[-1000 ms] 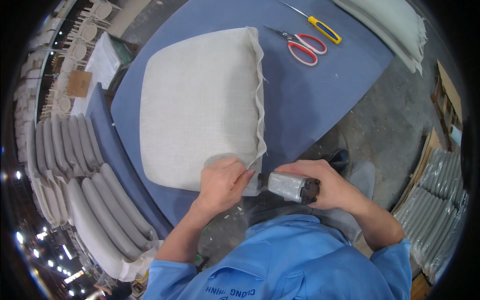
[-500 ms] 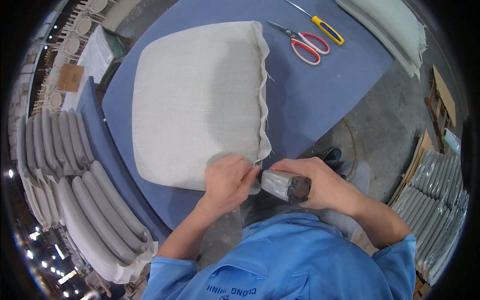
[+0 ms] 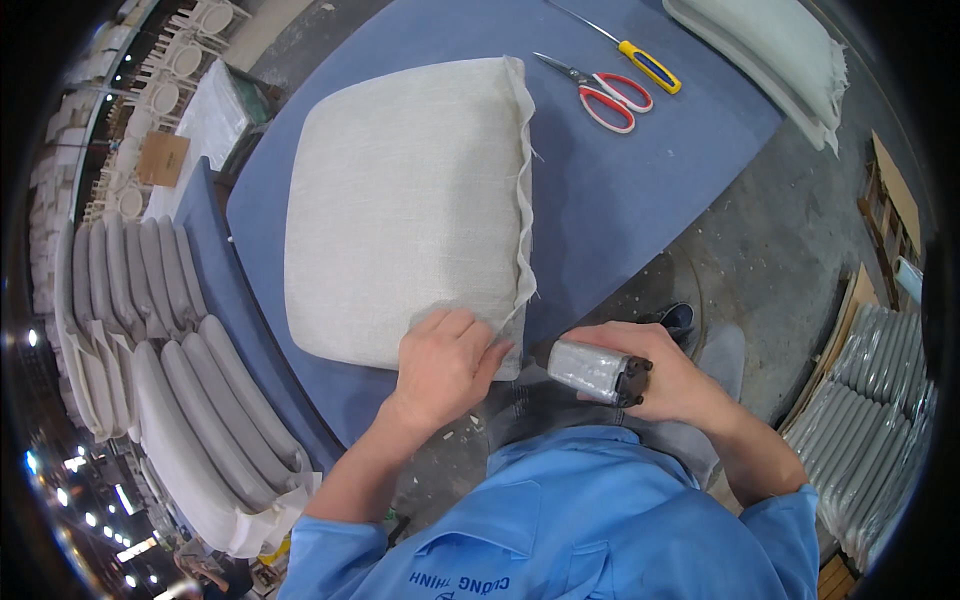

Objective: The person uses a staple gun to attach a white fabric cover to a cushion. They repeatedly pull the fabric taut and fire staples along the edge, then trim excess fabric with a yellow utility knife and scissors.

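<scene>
Far left, stacked grey seat cushions (image 3: 150, 330) stand on edge in rows beside the blue work table (image 3: 640, 200); a second stack of upholstered seat pads (image 3: 215, 440) leans below them, close to the table's near-left edge. Above these, a cardboard box (image 3: 162, 158) sits on the floor among white chair frames (image 3: 190, 50).

On the table lies the beige fabric-covered seat cushion (image 3: 405, 205), flat, its long axis running from the near edge toward the far edge, the gathered loose fabric hem along its right side. The left hand (image 3: 445, 365) presses down on the cushion's near right corner, fingers together and curled over the fabric edge (whether it pinches the cloth or only pins it cannot be told).

Just right of that corner, off the table's edge, the right hand (image 3: 665, 375) is wrapped closed around a silver pneumatic stapler (image 3: 595, 372); the tool's body lies roughly left to right, its dark end toward the right hand's palm, its other end toward the cushion corner, near it.

Farther right and at the table's far side, red-handled scissors (image 3: 605, 92) and a yellow-handled screwdriver (image 3: 640, 60) lie side by side, well apart from the cushion. Another pale cushion (image 3: 770, 50) overhangs the far right corner, and wrapped grey pads (image 3: 880, 400) are stacked on the floor at right.
</scene>
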`<state>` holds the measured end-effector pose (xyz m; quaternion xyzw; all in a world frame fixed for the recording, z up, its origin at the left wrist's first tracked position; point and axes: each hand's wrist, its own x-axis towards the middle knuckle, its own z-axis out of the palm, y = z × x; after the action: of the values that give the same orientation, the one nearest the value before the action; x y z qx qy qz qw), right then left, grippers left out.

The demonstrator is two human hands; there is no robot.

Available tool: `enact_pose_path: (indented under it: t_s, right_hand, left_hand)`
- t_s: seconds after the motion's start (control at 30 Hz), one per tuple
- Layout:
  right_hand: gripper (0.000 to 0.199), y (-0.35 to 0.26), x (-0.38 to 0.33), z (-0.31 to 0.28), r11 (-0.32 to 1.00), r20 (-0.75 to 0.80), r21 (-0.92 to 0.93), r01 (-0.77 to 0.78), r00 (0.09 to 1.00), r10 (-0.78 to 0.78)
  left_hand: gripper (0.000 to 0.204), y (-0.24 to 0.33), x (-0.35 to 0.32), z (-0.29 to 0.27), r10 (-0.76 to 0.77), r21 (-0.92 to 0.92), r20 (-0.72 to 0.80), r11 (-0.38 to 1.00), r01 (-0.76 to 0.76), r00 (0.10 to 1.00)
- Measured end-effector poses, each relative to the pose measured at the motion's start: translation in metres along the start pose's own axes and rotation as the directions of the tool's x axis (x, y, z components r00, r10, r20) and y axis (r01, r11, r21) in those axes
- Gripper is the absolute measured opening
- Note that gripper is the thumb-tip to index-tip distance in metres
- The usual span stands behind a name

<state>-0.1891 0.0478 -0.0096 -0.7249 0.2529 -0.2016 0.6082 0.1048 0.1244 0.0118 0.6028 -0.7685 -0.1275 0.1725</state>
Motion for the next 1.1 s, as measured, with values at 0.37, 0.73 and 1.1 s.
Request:
enact_pose_path:
  t_s: [0.37, 0.73, 1.1]
  right_hand:
    - [0.075, -0.01, 0.019, 0.003, 0.988, 0.107, -0.069, -0.136, 0.984, 0.143]
    - [0.065, -0.028, 0.029, 0.01, 0.982, 0.124, -0.065, -0.175, 0.975, 0.182]
    - [0.073, -0.005, -0.008, 0.015, 0.998, -0.018, -0.047, 0.036, 0.999, -0.037]
  left_hand:
    - [0.03, -0.021, -0.001, 0.01, 0.04, -0.192, -0.037, 0.98, -0.046, 0.999]
    - [0.028, -0.012, 0.0, 0.021, -0.013, -0.269, -0.054, 0.963, -0.002, 0.998]
    - [0.026, 0.005, -0.002, -0.011, -0.063, -0.076, 0.037, 0.995, 0.066, 0.997]
